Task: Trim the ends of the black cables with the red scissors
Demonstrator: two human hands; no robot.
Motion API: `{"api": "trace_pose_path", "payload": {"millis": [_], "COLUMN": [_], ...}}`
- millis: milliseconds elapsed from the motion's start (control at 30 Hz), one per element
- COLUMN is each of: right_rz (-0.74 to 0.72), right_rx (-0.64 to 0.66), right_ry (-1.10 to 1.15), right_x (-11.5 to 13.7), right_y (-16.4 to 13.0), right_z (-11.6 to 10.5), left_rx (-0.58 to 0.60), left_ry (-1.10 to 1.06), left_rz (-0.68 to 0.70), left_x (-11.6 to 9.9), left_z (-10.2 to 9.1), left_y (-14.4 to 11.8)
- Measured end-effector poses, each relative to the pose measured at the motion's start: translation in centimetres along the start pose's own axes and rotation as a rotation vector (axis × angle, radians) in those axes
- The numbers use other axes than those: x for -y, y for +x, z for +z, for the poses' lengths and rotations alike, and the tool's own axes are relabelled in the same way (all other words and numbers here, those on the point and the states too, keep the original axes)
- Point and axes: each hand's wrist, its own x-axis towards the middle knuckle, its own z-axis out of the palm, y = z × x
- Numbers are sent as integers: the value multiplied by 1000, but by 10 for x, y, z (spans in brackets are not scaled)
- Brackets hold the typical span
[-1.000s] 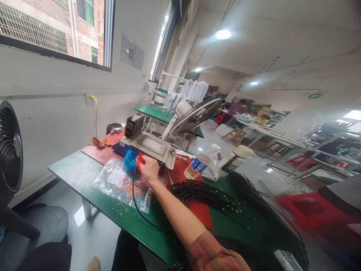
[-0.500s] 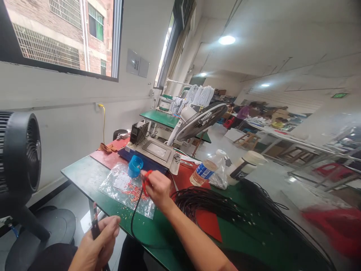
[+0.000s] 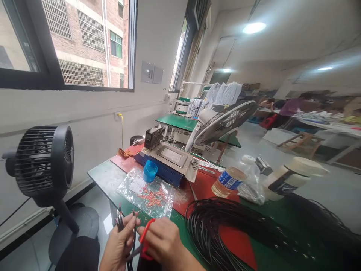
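Note:
In my left hand (image 3: 120,242) are several black cables (image 3: 120,223), upright, with thin reddish and pale wire ends showing at the top. The fingers are closed around them. My right hand (image 3: 166,237) is wrapped round red-handled scissors (image 3: 146,234), close beside the left hand. The blades point down toward the cables and are partly hidden. A clear plastic bag (image 3: 131,194) lies flat beyond the hands, with small red and orange clippings (image 3: 153,197) scattered on it. On its far side stands a blue cup (image 3: 150,172).
A blue-based metal device (image 3: 169,160) stands behind the cup. Coiled black cables (image 3: 208,222) fill the table's right side, near a labelled bottle (image 3: 228,182) and a white container (image 3: 293,177). One black fan (image 3: 47,165) is at left; a tilted fan (image 3: 225,122) stands behind.
My right hand has drawn back from beside the blue cup to my left hand, still holding the red-handled scissors. The view has swung left, so the table sits further right.

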Motion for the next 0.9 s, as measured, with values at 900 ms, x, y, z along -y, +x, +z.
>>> {"api": "trace_pose_path", "payload": {"millis": [900], "right_rz": [964], "right_rx": [592], "right_ry": [1347], "right_x": [-14], "right_y": [-13], "right_z": [-3], "left_rx": [-167], "left_ry": [303], "left_rz": [347], "left_x": [28], "left_z": [-17], "left_y": [22]}}
